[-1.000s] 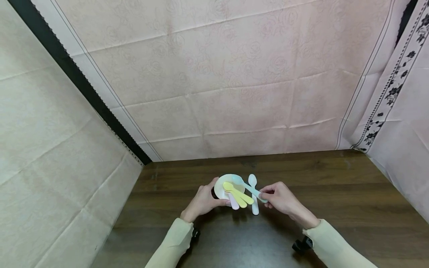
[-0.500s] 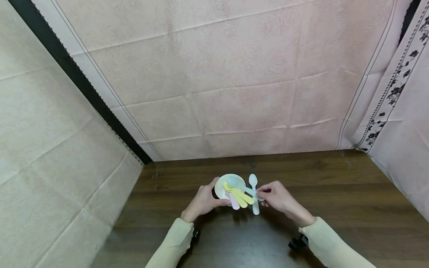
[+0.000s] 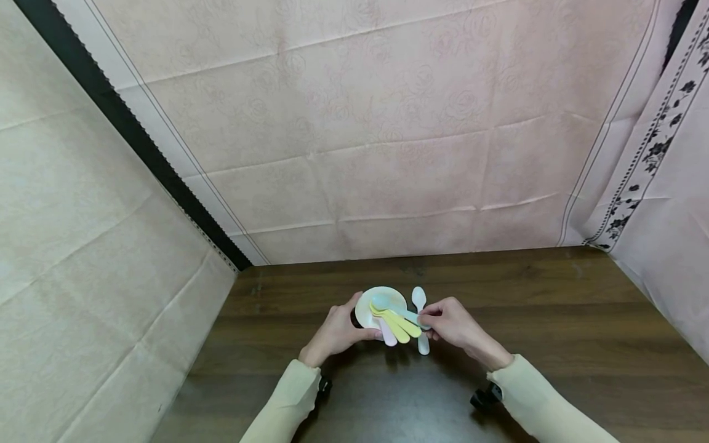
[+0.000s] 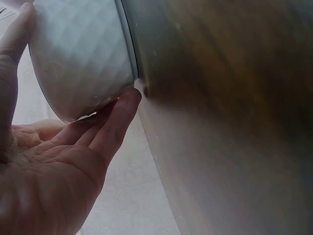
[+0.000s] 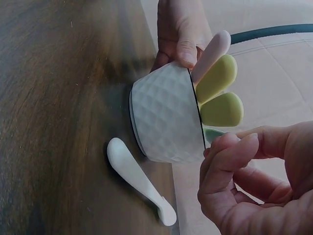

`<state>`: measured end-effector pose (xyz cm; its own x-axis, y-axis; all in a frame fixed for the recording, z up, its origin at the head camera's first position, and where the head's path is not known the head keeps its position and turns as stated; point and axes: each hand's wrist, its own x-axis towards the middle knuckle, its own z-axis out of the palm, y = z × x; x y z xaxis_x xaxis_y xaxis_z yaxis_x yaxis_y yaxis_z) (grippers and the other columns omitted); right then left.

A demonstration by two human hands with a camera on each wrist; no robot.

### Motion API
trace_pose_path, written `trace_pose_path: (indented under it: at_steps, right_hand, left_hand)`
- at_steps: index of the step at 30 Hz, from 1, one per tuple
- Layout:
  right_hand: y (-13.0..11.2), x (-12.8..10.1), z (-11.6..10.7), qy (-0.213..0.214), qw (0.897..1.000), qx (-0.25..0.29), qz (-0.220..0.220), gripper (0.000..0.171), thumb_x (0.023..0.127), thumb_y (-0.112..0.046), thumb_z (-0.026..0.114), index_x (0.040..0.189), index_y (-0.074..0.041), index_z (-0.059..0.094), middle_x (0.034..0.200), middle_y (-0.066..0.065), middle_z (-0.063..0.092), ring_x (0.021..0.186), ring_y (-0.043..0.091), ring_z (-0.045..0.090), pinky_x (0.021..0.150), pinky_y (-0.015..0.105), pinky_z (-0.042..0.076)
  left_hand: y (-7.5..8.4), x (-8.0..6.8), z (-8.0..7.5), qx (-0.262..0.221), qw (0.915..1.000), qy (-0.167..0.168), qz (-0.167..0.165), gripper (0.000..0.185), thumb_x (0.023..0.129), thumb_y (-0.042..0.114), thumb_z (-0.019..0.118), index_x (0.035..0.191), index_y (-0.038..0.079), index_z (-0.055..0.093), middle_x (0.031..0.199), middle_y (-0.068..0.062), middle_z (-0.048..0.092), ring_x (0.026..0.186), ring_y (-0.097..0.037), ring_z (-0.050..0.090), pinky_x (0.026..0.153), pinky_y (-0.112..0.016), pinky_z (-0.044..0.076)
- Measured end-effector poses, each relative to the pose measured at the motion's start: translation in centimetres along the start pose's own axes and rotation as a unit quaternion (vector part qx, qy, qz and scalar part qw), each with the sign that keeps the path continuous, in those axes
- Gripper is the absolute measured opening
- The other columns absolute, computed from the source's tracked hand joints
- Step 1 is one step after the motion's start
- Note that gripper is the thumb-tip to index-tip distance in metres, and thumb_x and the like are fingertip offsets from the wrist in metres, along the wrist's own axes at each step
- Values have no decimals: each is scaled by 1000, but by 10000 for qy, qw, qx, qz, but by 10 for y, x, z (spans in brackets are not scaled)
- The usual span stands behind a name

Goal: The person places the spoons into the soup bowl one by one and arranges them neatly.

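My left hand (image 3: 339, 330) holds a small white bowl (image 3: 363, 309) from its left side, thumb and fingers spread around its wall. In the left wrist view the quilted wall of the bowl (image 4: 80, 54) shows, fingers near its base. Two yellow spoons (image 3: 407, 328) and a pink spoon (image 3: 387, 334) lean in the bowl, handles over the near right rim. My right hand (image 3: 455, 326) pinches the handle end of a light blue-green spoon (image 3: 411, 316), whose head lies inside the bowl. In the right wrist view my right hand (image 5: 259, 181) mostly hides that spoon.
A pale white spoon (image 3: 418, 298) lies on the wooden table (image 3: 532, 320) just right of the bowl, partly under my right fingers in the head view. Pale patterned cloth (image 3: 388, 154) stands as walls behind and at both sides.
My right hand has moved left toward the bowl, bringing the blue-green spoon's head lower into it. The left hand and bowl have stayed nearly still.
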<state>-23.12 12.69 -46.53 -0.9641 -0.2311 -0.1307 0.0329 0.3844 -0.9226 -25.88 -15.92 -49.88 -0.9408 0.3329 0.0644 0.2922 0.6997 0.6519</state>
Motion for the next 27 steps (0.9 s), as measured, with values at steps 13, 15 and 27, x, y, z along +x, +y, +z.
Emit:
trace_pose_path:
  at_steps: [13, 15, 27]
  right_hand:
    - [1, 3, 5, 63, 9999, 82, 105, 21, 102, -12, 69, 104, 5, 81, 76, 1, 70, 63, 11, 59, 60, 27, 53]
    - [1, 4, 6, 63, 9998, 86, 191, 20, 102, -12, 69, 103, 4, 82, 75, 1, 69, 62, 11, 59, 60, 26, 52]
    - [3, 3, 4, 209, 9982, 254, 511, 33, 109, -28, 68, 93, -1, 81, 67, 0, 66, 62, 12, 59, 64, 29, 53]
  left_hand:
    - [0, 0, 1, 113, 9999, -2, -103, 110, 83, 54, 94, 167, 4, 41, 145, -15, 72, 122, -29, 68, 102, -47, 57]
    - [-1, 0, 1, 70, 9999, 5, -130, 111, 83, 55, 94, 167, 5, 41, 145, -15, 72, 121, -28, 68, 102, -46, 57]
    - [-1, 0, 0, 0, 10000, -38, -89, 111, 84, 56, 92, 167, 3, 40, 146, -14, 72, 115, -22, 68, 98, -43, 57]
